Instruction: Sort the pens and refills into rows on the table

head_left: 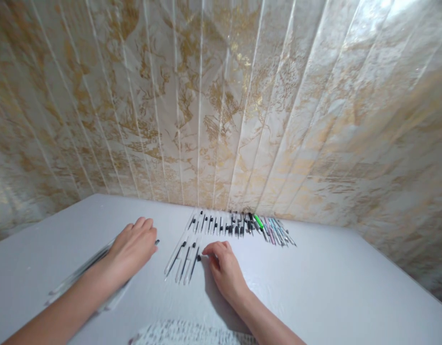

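Note:
My left hand [136,242] is closed, palm down, beside a bundle of clear pens [89,263] at the left. A small dark tip [156,242] shows by its fingers; the rest of what it holds is hidden. My right hand [224,268] has its fingers curled together, their tips against a small black pen cap [198,258]. That cap lies beside a clear pen barrel [188,273] and a thin dark refill [194,270]. Just left of these, two similar sets of barrel, refill and cap [183,244] are laid out slanting side by side.
Along the back of the white table [314,287], a row of pen parts [215,225] stretches rightward to a bright green pen [258,221] and several pastel pens [274,232]. Behind the table hangs a gold-patterned pleated curtain [221,105]. Patterned fabric [192,333] shows at the bottom edge.

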### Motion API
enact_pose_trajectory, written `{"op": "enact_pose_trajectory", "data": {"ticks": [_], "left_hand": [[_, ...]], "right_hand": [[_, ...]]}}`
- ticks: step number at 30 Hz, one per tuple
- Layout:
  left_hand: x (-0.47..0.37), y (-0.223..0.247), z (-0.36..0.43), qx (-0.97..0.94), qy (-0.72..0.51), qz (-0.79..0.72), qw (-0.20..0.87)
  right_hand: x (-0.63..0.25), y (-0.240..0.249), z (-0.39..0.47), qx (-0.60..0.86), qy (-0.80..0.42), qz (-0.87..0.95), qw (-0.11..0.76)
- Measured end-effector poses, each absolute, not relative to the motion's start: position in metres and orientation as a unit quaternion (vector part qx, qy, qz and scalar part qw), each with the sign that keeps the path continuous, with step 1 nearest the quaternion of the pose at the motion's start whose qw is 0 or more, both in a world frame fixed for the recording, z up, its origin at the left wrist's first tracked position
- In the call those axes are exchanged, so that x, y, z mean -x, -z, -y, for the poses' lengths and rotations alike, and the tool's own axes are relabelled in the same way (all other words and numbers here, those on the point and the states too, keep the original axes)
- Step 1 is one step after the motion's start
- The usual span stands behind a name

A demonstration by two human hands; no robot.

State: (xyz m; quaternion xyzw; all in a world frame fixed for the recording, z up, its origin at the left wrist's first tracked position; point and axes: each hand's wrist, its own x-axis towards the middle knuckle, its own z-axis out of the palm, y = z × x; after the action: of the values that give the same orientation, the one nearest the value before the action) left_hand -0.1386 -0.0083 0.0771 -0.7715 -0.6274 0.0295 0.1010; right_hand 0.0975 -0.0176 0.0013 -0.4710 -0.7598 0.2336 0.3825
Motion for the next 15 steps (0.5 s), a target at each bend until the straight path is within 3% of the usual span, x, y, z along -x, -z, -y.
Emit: {"op": "enact_pose_trajectory", "data": {"ticks": [15], "left_hand": [[0.128,-0.064,0.009,0.753,-0.068,0.647,0.1]], "right_hand": [[-0.097,0.002,0.017,0.485,-0.273,0.738,0.382]]}}
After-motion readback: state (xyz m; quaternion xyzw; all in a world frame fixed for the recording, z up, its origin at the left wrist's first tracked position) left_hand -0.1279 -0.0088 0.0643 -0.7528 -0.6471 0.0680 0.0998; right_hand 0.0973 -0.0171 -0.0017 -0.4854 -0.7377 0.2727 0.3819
